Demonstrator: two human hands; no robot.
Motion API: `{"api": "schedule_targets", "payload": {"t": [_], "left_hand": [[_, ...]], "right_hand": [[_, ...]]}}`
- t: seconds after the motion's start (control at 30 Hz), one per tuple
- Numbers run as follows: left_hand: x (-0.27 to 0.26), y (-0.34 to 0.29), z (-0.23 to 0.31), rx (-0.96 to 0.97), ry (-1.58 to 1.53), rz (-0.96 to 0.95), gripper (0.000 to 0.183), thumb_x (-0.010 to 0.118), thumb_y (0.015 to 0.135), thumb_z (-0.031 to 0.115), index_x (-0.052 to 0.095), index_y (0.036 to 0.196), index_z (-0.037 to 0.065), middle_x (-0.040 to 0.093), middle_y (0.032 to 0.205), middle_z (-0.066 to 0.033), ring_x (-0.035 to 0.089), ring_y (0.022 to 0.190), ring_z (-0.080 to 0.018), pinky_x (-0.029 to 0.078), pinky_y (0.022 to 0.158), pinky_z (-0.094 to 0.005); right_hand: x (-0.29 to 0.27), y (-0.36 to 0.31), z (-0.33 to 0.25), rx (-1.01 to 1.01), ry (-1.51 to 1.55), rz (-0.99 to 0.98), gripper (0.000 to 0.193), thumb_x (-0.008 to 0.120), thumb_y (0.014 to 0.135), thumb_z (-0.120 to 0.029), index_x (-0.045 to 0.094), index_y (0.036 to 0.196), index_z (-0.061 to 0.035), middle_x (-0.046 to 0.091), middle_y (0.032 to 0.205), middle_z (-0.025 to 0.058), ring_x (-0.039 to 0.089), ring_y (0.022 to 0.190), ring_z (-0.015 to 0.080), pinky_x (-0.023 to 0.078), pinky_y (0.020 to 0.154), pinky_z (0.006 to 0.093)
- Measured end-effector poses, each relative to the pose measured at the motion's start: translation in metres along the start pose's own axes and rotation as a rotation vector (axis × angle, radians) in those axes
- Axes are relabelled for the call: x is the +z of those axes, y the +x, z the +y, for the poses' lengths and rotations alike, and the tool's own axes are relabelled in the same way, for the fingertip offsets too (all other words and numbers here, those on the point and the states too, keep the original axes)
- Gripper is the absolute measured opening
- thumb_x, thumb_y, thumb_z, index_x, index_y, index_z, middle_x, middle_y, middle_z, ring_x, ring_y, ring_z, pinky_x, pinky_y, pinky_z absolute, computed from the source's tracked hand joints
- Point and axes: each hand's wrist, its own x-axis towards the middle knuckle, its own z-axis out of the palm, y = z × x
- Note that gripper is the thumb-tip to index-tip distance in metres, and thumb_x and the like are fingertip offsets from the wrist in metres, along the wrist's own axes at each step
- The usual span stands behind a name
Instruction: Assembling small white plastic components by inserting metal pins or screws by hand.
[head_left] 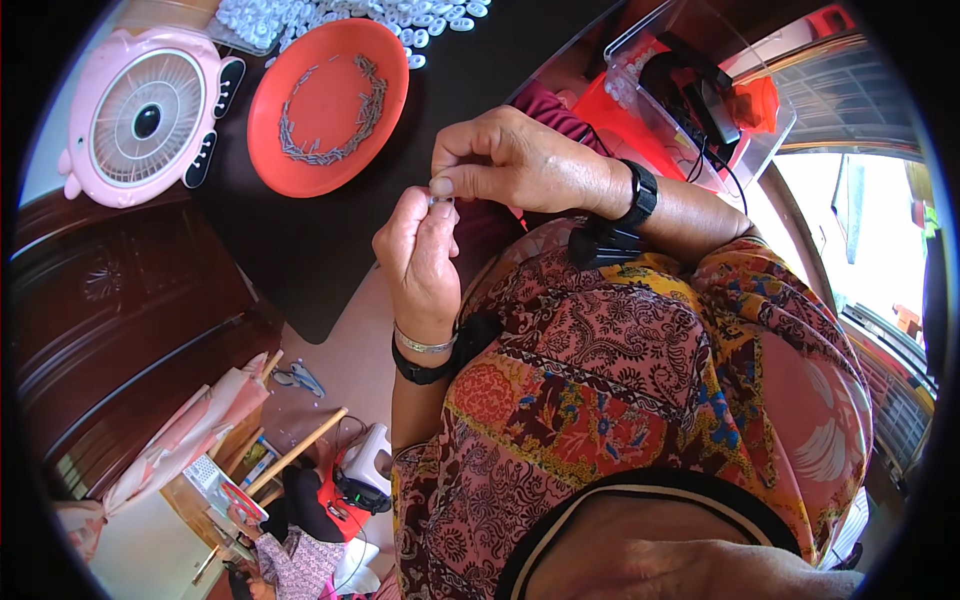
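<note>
One grey piece (440, 201), mostly hidden, pinched in left grip (420, 262); cannot tell if right grip (518, 162) clamps too.

Grey bits (373, 106), orange-red bowl (325, 108), multicoloured paisley shirt (610, 350)

I see the left hand (418, 265) near the centre of the frame, pinching a small greyish piece (440, 202). The right hand (510, 160), just above, brings its thumb tip to the same spot; I can't tell whether it grips too. At upper left I make out an orange-red bowl (325, 110) with slim grey pieces (372, 110) on the dark table (300, 260), a pink fan (148, 121) beside it, and white oval pieces (425, 20) along the top edge.
</note>
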Motion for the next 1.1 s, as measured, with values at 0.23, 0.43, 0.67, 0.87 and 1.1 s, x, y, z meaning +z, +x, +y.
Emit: {"api": "schedule_targets", "payload": {"t": [0.23,0.43,0.67,0.87,1.1], "left_hand": [[0.0,-0.004,-0.011,0.023,-0.022,0.034,0.022,0.049,0.087,0.011,0.042,0.069,0.001,0.04,0.055,-0.0015,0.035,0.05,-0.0074,0.029,0.046,-0.026],[-0.004,-0.003,-0.004,-0.012,-0.039,0.07,0.021,0.051,0.088,0.012,0.046,0.07,0.001,0.042,0.058,0.0001,0.036,0.052,-0.0064,0.03,0.047,-0.0243],[-0.009,-0.001,-0.001,-0.047,-0.185,0.066,0.018,0.047,0.088,0.011,0.052,0.074,0.0,0.039,0.059,0.0012,0.037,0.053,-0.008,0.033,0.051,-0.0232],[-0.009,-0.006,-0.002,-0.05,-0.227,0.098,0.02,0.046,0.089,0.01,0.05,0.072,0.001,0.038,0.059,0.0008,0.037,0.053,-0.0084,0.033,0.051,-0.0234],[-0.012,-0.01,-0.006,0.006,-0.274,0.096,0.019,0.048,0.09,0.009,0.049,0.072,0.001,0.041,0.06,0.0011,0.037,0.054,-0.006,0.031,0.05,-0.0229]], "right_hand": [[0.007,-0.001,-0.001,-0.03,-0.043,0.042,0.019,0.066,0.084,-0.018,0.061,0.078,-0.0004,0.059,0.063,0.0127,0.057,0.057,0.0221,0.045,0.055,0.0334],[-0.002,0.011,-0.01,0.039,-0.041,-0.087,0.022,0.066,0.086,-0.022,0.065,0.084,0.0,0.062,0.066,0.0121,0.06,0.06,0.0183,0.046,0.057,0.0314],[-0.017,0.03,-0.001,-0.302,-0.488,0.243,0.016,0.066,0.082,-0.019,0.067,0.09,-0.0048,0.065,0.073,0.0138,0.065,0.067,0.0279,0.05,0.06,0.0366],[-0.013,0.039,0.007,-0.159,-0.947,0.132,0.029,0.068,0.079,-0.021,0.062,0.105,-0.0094,0.065,0.076,0.0098,0.065,0.07,0.0272,0.049,0.057,0.0379],[-0.009,0.053,0.022,-0.155,-1.242,0.011,0.017,0.062,0.08,-0.019,0.06,0.095,-0.0112,0.06,0.072,0.0057,0.064,0.065,0.0234,0.051,0.054,0.0352]]}}
